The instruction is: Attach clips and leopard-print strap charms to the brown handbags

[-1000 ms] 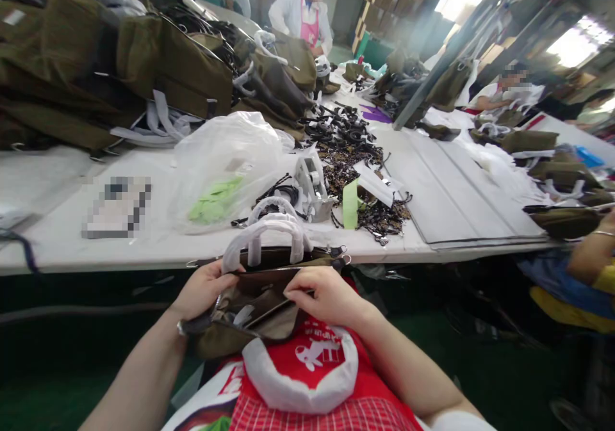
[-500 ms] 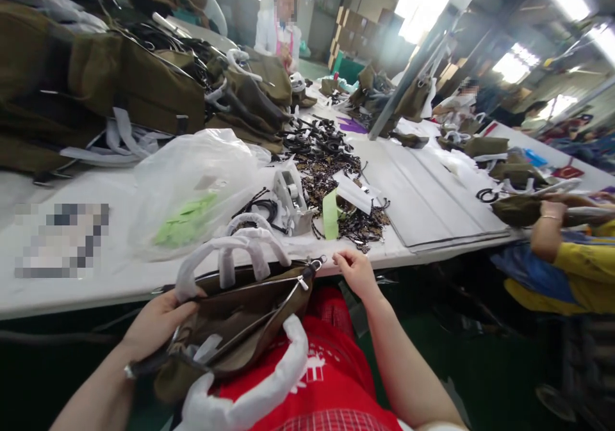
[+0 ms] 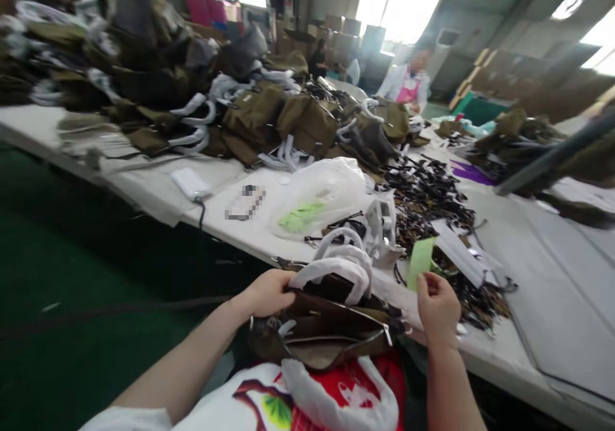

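An olive-brown handbag [image 3: 317,348] lies unzipped against my lap at the table edge, its handles [image 3: 336,271] wrapped in white padding. My left hand [image 3: 271,293] is closed on the bag's upper left edge, beside the base of a wrapped handle. Beyond the bag's right end, my right hand [image 3: 438,303] has its fingers curled together. Its fingertips overlap the lower end of a light green paper slip [image 3: 421,258]; whether they pinch it is unclear. A zipper pull [image 3: 388,335] hangs at the bag's right corner.
Behind the bag stands a white tape dispenser [image 3: 382,226], near a clear plastic bag [image 3: 331,187] with green slips. Dark cords and straps [image 3: 432,194] are heaped beyond. A phone [image 3: 246,202] lies left; more olive bags [image 3: 307,123] are piled behind. A person [image 3: 408,85] stands farther back.
The view has swung left, so things appear farther right. My right hand has risen from near the bag's corner ring to the green slip. My left hand keeps its hold on the bag.
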Demonstrator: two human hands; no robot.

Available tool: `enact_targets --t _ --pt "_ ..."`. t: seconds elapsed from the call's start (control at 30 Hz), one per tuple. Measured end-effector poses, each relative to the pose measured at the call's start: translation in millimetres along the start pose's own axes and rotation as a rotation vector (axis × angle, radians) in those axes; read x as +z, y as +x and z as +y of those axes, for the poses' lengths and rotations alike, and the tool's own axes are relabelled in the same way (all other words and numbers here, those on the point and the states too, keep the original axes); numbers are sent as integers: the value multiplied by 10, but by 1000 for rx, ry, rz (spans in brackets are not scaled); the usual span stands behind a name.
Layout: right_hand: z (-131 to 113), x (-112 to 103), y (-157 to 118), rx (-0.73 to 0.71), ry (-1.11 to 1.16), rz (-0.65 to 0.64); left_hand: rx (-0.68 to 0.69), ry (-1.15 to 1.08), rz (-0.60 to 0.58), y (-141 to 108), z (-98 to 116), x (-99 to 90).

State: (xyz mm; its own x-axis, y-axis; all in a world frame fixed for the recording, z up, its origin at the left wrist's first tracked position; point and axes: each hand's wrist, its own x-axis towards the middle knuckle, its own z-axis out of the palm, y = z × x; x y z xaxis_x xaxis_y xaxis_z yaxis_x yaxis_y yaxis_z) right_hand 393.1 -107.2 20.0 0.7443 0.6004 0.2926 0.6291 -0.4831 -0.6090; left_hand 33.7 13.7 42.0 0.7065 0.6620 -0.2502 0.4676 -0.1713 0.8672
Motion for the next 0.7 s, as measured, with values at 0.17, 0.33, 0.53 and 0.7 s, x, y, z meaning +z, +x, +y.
enact_targets --t 0.17,0.33,0.53,0.7 --pt "-1002 -41 53 -512 139 -121 27 116 14 -54 31 -10" --pt "-2205 416 201 -915 -34 -516 -19 112 33 -31 9 57" --pt "-2846 1563 231 -961 -491 -824 -41 127 97 4 -93 62" --pt "-2790 2185 187 -859 -566 -802 -63 100 102 -7 -237 28"
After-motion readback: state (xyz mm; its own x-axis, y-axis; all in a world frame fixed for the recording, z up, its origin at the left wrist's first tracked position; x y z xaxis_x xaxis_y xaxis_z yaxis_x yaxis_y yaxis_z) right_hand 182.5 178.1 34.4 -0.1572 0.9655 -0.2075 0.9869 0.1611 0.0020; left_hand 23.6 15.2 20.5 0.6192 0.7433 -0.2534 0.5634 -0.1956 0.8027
